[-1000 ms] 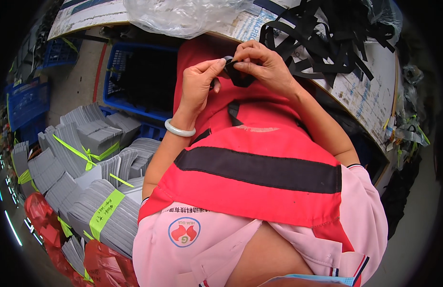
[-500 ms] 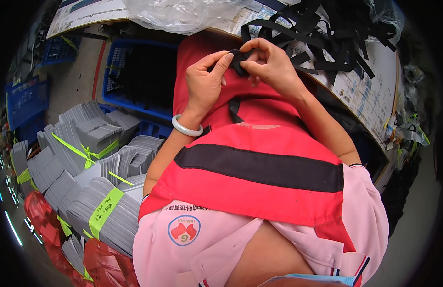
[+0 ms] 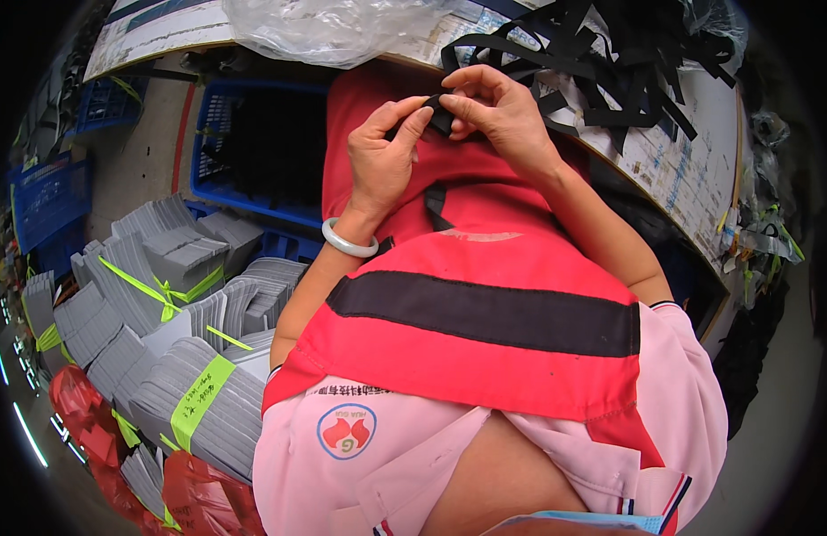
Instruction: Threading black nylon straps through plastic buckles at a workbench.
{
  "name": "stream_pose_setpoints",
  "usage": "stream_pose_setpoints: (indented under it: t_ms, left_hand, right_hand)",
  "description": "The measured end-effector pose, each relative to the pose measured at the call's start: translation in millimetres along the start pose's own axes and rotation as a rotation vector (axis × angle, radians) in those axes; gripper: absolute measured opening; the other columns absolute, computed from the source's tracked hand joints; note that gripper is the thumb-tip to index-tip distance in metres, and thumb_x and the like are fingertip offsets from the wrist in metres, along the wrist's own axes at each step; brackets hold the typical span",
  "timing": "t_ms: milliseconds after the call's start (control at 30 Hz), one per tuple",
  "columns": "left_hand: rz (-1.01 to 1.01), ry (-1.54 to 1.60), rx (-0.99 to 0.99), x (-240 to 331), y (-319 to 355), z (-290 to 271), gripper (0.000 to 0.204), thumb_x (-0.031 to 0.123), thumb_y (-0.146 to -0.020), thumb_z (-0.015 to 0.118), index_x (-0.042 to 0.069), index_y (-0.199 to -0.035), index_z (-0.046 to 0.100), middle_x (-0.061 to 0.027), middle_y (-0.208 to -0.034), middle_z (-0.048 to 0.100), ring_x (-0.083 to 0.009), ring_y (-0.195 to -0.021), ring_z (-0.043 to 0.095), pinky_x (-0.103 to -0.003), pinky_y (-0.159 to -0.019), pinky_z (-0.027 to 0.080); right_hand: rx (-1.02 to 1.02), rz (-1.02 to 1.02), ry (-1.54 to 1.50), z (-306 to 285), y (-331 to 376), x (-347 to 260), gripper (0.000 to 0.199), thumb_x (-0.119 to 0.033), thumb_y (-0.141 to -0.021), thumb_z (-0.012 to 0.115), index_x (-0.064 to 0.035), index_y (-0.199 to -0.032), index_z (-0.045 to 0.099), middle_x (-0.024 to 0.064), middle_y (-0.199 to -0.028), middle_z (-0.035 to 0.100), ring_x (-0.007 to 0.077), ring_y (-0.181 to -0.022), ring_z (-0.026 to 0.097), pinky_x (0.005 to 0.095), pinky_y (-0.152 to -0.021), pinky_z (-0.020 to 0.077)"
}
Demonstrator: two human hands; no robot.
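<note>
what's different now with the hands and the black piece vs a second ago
The left hand, with its bracelet, and the right hand have shifted slightly right. The black piece they hold sits higher in the picture and shows less. A loop of the black straps reaches farther left. Neither hand visibly let go. The grey stacks stayed put.

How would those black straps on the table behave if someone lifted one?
The straps would probably flop, since they bend in loose loops. Lifting one may drag others, as they lie tangled together. They look thin and flat, so each is likely light.
</note>
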State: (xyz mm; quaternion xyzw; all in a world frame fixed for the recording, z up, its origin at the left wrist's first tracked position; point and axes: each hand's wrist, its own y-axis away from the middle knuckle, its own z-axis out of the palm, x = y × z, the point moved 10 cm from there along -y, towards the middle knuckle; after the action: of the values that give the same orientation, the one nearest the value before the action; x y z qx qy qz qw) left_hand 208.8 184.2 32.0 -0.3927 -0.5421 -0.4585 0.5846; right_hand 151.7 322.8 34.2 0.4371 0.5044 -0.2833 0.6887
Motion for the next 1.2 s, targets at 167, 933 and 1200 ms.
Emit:
stream_pose_setpoints:
  t_ms: [167, 933, 1200]
  left_hand:
    - [0.0, 0.037, 0.007, 0.8, -0.1, -1.6, 0.014, 0.007, -0.09, 0.066, 0.002, -0.102, 0.07, 0.0018, -0.075, 0.059, -0.0028, -0.057, 0.05, -0.018, -0.047, 0.038]
    - [-0.199, 0.317, -0.245, -6.0, -9.3, 11.4, 0.022, 0.007, -0.094, 0.06, -0.001, -0.114, 0.064, -0.0116, -0.081, 0.067, -0.0116, -0.059, 0.058, -0.02, -0.047, 0.043]
    - [-0.102, 0.551, -0.069, 33.3, -3.9, -71.2, 0.024, 0.013, -0.096, 0.058, 0.002, -0.117, 0.061, -0.0117, -0.094, 0.065, -0.0108, -0.063, 0.054, -0.017, -0.045, 0.038]
  right_hand:
    - [0.008, 0.07, -0.047, -3.1, -0.6, 0.0, 0.026, -0.022, -0.094, 0.063, 0.0005, -0.106, 0.06, 0.0003, -0.079, 0.059, 0.0067, -0.066, 0.06, 0.0203, -0.059, 0.0528]
    - [-0.048, -0.514, 0.563, -14.8, -30.0, -37.6, 0.019, -0.02, -0.094, 0.06, -0.0079, -0.107, 0.066, 0.0054, -0.094, 0.066, 0.0152, -0.085, 0.063, 0.0286, -0.075, 0.0509]
    - [0.088, -0.907, 1.258, -52.5, -32.1, -44.8, 0.021, -0.02, -0.085, 0.066, -0.0197, -0.106, 0.068, 0.0028, -0.107, 0.061, 0.0246, -0.103, 0.056, 0.0359, -0.089, 0.0435]
